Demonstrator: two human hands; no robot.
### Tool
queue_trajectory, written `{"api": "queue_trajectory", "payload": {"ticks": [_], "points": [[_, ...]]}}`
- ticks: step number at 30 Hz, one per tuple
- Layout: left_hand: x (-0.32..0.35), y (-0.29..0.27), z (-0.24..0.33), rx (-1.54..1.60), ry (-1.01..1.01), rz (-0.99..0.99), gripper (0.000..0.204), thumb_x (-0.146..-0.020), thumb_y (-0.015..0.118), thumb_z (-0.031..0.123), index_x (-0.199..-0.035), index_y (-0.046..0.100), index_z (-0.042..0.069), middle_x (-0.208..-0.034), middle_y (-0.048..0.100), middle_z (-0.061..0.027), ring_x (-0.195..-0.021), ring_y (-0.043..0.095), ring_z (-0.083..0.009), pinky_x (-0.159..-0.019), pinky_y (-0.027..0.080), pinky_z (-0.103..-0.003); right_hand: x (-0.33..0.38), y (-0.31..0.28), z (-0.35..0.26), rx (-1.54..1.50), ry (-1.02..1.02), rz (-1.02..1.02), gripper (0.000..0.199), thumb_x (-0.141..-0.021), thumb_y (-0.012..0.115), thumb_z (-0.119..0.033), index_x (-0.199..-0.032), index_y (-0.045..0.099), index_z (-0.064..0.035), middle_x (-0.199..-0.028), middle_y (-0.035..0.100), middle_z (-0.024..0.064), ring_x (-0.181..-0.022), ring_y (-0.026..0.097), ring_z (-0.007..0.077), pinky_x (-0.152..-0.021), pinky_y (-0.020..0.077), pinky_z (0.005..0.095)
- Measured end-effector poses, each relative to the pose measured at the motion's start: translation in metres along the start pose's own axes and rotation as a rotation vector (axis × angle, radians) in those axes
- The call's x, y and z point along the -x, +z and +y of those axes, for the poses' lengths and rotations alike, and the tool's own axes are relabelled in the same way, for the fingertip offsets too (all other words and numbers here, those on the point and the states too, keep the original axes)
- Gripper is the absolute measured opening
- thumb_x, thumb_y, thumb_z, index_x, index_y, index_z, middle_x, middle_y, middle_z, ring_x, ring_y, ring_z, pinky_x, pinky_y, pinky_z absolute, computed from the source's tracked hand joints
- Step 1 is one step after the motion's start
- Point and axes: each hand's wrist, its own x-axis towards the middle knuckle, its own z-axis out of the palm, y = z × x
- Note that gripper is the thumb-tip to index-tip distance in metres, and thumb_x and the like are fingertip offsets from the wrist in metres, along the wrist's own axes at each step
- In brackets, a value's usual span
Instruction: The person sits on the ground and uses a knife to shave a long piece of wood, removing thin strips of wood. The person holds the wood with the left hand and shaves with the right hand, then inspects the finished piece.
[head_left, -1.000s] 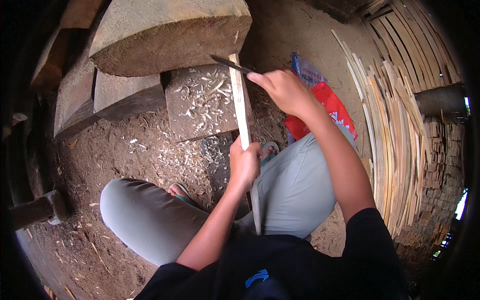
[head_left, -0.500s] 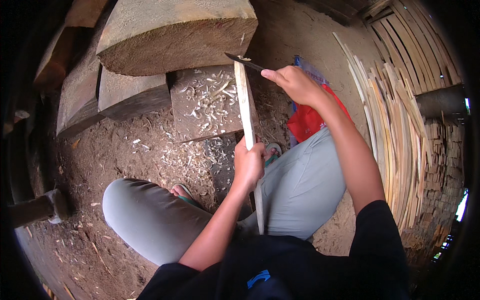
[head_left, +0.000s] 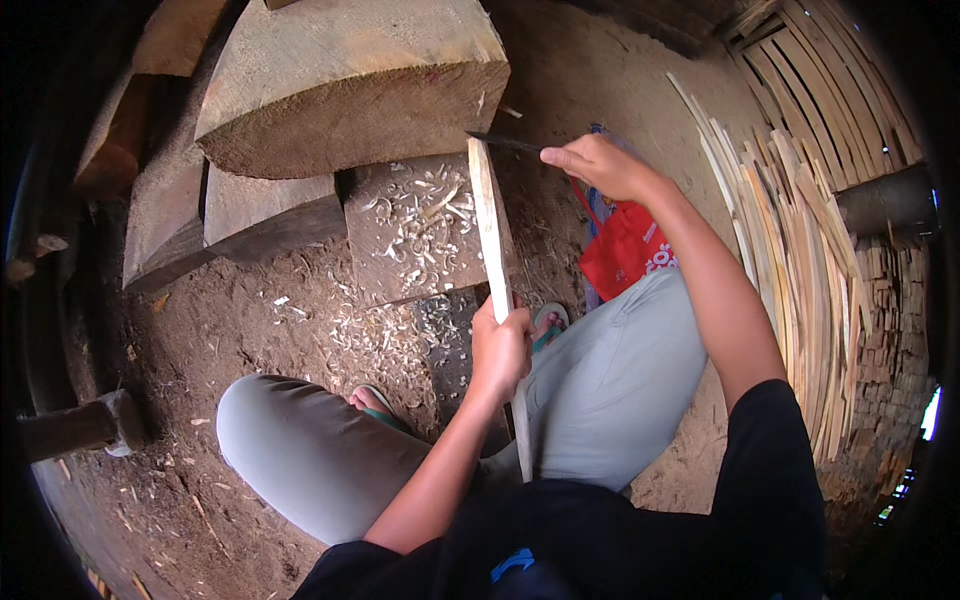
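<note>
My left hand [head_left: 502, 347] is wrapped round a long pale wooden stick [head_left: 489, 225], about midway along it. The stick's near end reaches back to my lap, and its far end points up by a thick block. In my right hand [head_left: 607, 168] is a knife [head_left: 508, 142] with a dark blade. The blade crosses at the stick's far tip; whether it touches the wood I cannot tell. The knife's handle is hidden in my fingers. Below the far part of the stick, curled wood shavings [head_left: 425, 225] lie on a flat board [head_left: 375, 275].
A thick wood block [head_left: 360, 105] stands ahead, with more cut timber [head_left: 270, 205] to its left. A red bag [head_left: 625, 250] lies beyond my right knee. Many thin wooden strips [head_left: 790, 290] lie along the right. A hammer-like tool [head_left: 80, 428] is at the far left.
My right hand and the knife have moved slightly right, and the blade sits a little further off the stick's tip. A shaving at the tip is gone. The view has shifted a little.
</note>
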Motion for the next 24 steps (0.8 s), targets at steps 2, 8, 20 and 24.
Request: {"api": "queue_trajectory", "payload": {"ticks": [2,8,20,24], "points": [[0.003,0.005,0.002,0.005,-0.023,-0.011,0.007,-0.082,0.049,0.004,-0.086,0.045,0.008,-0.056,0.039,0.0017,-0.037,0.033,-0.01,-0.034,0.024,-0.028,0.002,0.003,0.009,-0.045,-0.023,0.044,0.069,-0.1,0.053,-0.056,-0.068,0.044,0.0049,-0.059,0.03,0.0076,-0.058,0.032,0.0166,-0.055,0.0341,0.0395],[0.004,0.002,-0.002,-0.048,0.047,0.033,0.004,-0.086,0.05,0.005,-0.088,0.047,0.007,-0.059,0.043,0.0002,-0.041,0.04,-0.0111,-0.038,0.032,-0.029,0.016,-0.007,-0.011,-0.051,-0.032,0.11,0.067,-0.096,0.059,-0.057,-0.07,0.054,0.004,-0.057,0.033,0.0115,-0.056,0.035,0.0185,-0.055,0.035,0.0403],[0.017,-0.001,-0.009,-0.348,0.435,0.317,0.015,-0.094,0.06,0.009,-0.104,0.053,0.0,-0.083,0.066,-0.0129,-0.072,0.065,-0.0173,-0.064,0.052,-0.036,0.056,0.006,-0.082,0.238,-0.073,-0.123,0.06,-0.092,0.06,-0.061,-0.072,0.069,-0.0049,-0.061,0.059,0.0179,-0.059,0.059,0.0366,-0.058,0.0445,0.0446],[0.017,-0.007,-0.007,-0.366,0.423,0.329,0.016,-0.097,0.061,0.012,-0.102,0.052,0.0,-0.082,0.065,-0.0138,-0.073,0.067,-0.0209,-0.064,0.051,-0.038,0.063,0.02,-0.091,0.293,-0.065,-0.215,0.06,-0.092,0.058,-0.063,-0.076,0.074,-0.0074,-0.063,0.061,0.02,-0.065,0.063,0.0402,-0.062,0.0473,0.0481]]}}
